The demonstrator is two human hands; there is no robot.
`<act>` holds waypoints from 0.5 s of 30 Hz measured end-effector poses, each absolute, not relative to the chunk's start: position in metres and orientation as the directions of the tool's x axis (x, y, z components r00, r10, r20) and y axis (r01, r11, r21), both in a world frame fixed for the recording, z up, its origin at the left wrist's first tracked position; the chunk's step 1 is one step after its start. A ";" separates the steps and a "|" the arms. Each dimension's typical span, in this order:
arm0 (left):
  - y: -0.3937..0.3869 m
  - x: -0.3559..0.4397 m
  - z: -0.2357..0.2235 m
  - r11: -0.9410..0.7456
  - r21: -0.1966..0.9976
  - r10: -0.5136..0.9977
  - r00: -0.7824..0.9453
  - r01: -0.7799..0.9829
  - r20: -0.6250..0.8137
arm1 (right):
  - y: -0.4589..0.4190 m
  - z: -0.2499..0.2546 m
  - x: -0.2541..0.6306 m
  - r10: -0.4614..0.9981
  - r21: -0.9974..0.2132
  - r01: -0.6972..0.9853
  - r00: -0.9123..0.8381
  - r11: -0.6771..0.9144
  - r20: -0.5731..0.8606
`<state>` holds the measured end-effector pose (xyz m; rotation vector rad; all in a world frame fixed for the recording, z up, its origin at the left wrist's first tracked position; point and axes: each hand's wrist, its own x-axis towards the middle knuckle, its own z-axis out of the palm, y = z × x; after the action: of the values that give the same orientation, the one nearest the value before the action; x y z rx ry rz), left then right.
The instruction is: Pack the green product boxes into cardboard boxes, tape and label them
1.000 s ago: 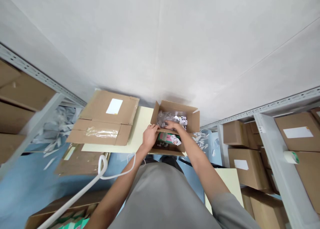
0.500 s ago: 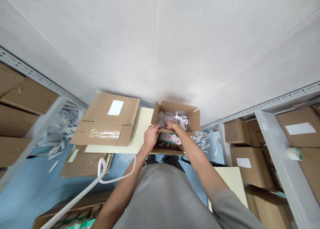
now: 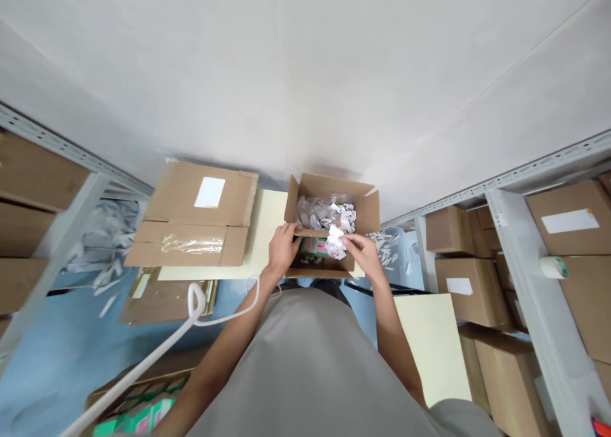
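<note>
Between the thumb and fingers of my right hand [image 3: 363, 252] is a crumpled piece of white paper [image 3: 335, 243]. It is above the near edge of an open cardboard box [image 3: 367, 214]. Clear plastic packing [image 3: 310, 209] and more crumpled paper [image 3: 347, 215] lie inside that box. My left hand [image 3: 283, 246] is closed on the box's near-left edge, its fingertips partly hidden. Below this edge is another cardboard-walled space, where a green and pink carton [image 3: 312, 245] shows partly, with small scraps nearby. I cannot tell whether this space belongs to a second box.
Flattened cardboard [image 3: 191, 214] lies on the pale table [image 3: 267, 221] to the left. A white curved tube [image 3: 143, 367] crosses the lower left, above a box of green cartons [image 3: 136, 418]. Shelves with brown boxes [image 3: 472, 291] stand at right; a tape roll [image 3: 554, 267] is there.
My right hand has come out of the box toward me and moved right, and now holds crumpled paper. My left hand stays at the box edge. The view has shifted slightly.
</note>
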<state>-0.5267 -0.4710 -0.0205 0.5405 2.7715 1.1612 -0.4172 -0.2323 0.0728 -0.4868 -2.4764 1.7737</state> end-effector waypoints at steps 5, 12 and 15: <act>-0.484 -0.494 -0.031 0.587 0.789 0.229 -0.972 0.180 0.051 | -0.257 0.046 -0.367 0.288 -0.916 0.376 -0.901 0.140 -0.326; -0.503 -0.474 -0.054 0.569 0.817 0.222 -0.974 0.099 -0.037 | -0.270 0.016 -0.384 0.321 -0.910 0.392 -0.886 0.133 -0.335; -0.507 -0.477 -0.056 0.568 0.821 0.201 -0.977 0.054 -0.075 | -0.259 0.018 -0.377 0.554 -0.819 0.439 -0.812 0.370 -0.185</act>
<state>-0.4767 -0.5074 -0.0559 0.2165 2.6372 1.3729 -0.3772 -0.2592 0.0182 -0.9103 -2.4970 1.4343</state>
